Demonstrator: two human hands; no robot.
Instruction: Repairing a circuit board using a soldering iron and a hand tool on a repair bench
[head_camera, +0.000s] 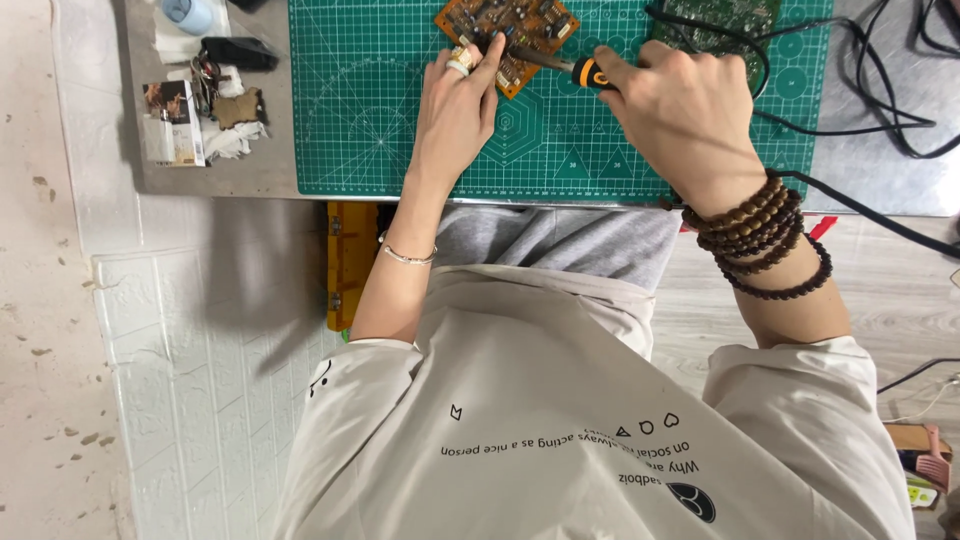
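An orange-brown circuit board (520, 25) lies on a green cutting mat (370, 110) at the top of the head view. My left hand (455, 105) rests on the mat with a ring on one finger, its fingertips pressing the board's near edge. My right hand (680, 115) grips a soldering iron (585, 72) with an orange and black handle. The iron's dark tip reaches left onto the board beside my left fingertips. Brown bead bracelets wrap my right wrist.
A second green circuit board (730, 15) lies at the mat's top right. Black cables (880, 125) loop over the grey table on the right. Small boxes, tissue and a black object (235, 52) crowd the table's left end. A yellow object (350, 260) hangs below the table edge.
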